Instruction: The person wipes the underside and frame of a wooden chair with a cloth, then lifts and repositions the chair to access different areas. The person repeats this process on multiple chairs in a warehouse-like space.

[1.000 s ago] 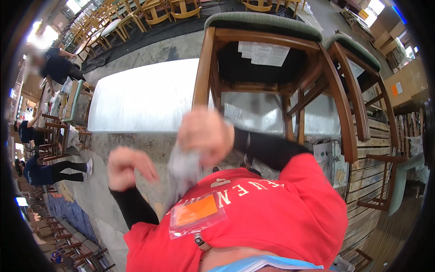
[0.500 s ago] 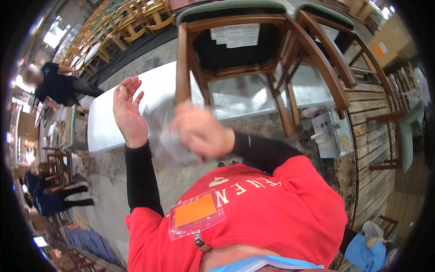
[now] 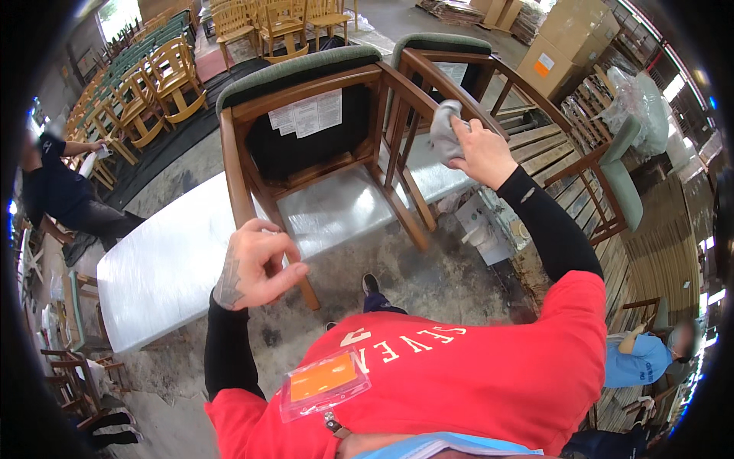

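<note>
A wooden chair with a green padded seat stands tipped in front of me, its dark underside and paper labels facing me. My right hand holds a crumpled grey cloth against or just over the chair's right-hand wooden bar. My left hand is beside the lower end of the left chair leg, fingers loosely curled and thumb apart, with nothing seen in it. Whether it touches the leg, I cannot tell. Below the chair is a white, plastic-covered surface.
Just behind to the right is a second green-seated chair. Wooden slats and another chair lie at the right, below cardboard boxes. Light wooden chairs fill the far left. One person is at left, another at lower right.
My right hand has swung right with the cloth, from the left chair leg to the right-hand bar. My left hand has come down nearer the leg, its fingers curling. The whole view has shifted.
</note>
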Action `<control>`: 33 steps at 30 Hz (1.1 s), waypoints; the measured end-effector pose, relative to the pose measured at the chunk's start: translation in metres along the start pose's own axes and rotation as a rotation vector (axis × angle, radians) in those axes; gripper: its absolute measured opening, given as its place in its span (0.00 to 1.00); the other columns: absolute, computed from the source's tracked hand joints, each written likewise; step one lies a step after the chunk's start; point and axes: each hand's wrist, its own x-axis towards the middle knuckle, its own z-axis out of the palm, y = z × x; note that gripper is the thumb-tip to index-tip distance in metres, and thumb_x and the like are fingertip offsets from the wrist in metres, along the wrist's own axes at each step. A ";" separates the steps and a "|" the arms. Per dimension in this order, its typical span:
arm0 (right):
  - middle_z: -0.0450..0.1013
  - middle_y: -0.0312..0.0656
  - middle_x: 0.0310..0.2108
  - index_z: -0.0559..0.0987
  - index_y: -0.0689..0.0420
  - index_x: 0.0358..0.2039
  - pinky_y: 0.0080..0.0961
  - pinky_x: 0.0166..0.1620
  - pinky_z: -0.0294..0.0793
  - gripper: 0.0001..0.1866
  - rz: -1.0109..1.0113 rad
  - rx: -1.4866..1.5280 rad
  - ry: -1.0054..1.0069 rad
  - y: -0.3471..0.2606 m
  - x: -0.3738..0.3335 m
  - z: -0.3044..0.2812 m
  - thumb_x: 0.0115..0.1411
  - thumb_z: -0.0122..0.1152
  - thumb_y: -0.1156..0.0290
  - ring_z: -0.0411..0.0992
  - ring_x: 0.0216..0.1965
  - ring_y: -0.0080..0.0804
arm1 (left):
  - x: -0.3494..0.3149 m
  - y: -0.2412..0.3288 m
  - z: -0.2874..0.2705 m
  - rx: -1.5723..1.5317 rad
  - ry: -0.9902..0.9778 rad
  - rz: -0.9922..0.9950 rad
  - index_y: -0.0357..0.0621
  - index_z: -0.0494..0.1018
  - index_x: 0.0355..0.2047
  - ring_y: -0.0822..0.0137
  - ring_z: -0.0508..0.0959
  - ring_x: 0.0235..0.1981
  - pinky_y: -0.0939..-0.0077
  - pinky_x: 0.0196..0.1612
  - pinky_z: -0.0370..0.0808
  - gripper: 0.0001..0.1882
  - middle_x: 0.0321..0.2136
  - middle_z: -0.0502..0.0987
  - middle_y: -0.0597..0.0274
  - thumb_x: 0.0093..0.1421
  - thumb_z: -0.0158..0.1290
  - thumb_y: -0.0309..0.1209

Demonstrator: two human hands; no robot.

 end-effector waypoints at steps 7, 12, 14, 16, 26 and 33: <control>0.79 0.58 0.42 0.74 0.66 0.48 0.43 0.49 0.79 0.29 0.137 0.168 -0.118 -0.014 0.171 0.044 0.46 0.66 0.64 0.79 0.46 0.53 | -0.004 -0.004 0.002 -0.038 0.060 0.023 0.47 0.75 0.19 0.65 0.71 0.13 0.65 0.44 0.72 0.08 0.09 0.71 0.70 0.48 0.61 0.34; 0.72 0.56 0.54 0.82 0.62 0.46 0.48 0.57 0.73 0.25 0.207 -0.058 0.022 -0.032 0.253 0.070 0.48 0.64 0.64 0.71 0.58 0.50 | -0.001 -0.008 0.007 -0.097 0.101 0.041 0.47 0.75 0.18 0.65 0.71 0.14 0.65 0.44 0.72 0.07 0.10 0.71 0.69 0.49 0.60 0.32; 0.76 0.59 0.49 0.82 0.65 0.43 0.44 0.50 0.78 0.23 0.211 -0.024 -0.019 -0.003 0.244 0.074 0.47 0.64 0.65 0.77 0.50 0.51 | 0.001 -0.003 0.012 -0.130 0.089 0.040 0.47 0.74 0.18 0.65 0.72 0.14 0.65 0.45 0.71 0.07 0.10 0.72 0.70 0.49 0.59 0.31; 0.80 0.58 0.40 0.79 0.66 0.41 0.40 0.46 0.81 0.21 0.070 0.080 -0.056 -0.012 0.232 0.061 0.47 0.66 0.66 0.81 0.42 0.49 | -0.002 -0.002 0.008 -0.089 0.135 -0.017 0.47 0.74 0.18 0.65 0.72 0.14 0.65 0.45 0.71 0.06 0.10 0.72 0.70 0.48 0.59 0.30; 0.78 0.60 0.32 0.71 0.69 0.39 0.44 0.42 0.80 0.29 0.079 0.122 -0.318 0.026 -0.001 -0.023 0.44 0.69 0.61 0.79 0.37 0.57 | 0.001 -0.013 0.007 -0.135 0.109 0.046 0.49 0.73 0.18 0.67 0.71 0.13 0.66 0.38 0.71 0.08 0.09 0.69 0.72 0.45 0.62 0.31; 0.82 0.51 0.38 0.86 0.59 0.33 0.37 0.46 0.80 0.20 0.072 0.022 -0.313 0.001 0.216 0.049 0.44 0.63 0.57 0.82 0.40 0.45 | 0.000 -0.015 0.009 -0.143 0.162 0.068 0.49 0.72 0.17 0.66 0.70 0.12 0.66 0.38 0.70 0.11 0.10 0.69 0.72 0.48 0.63 0.35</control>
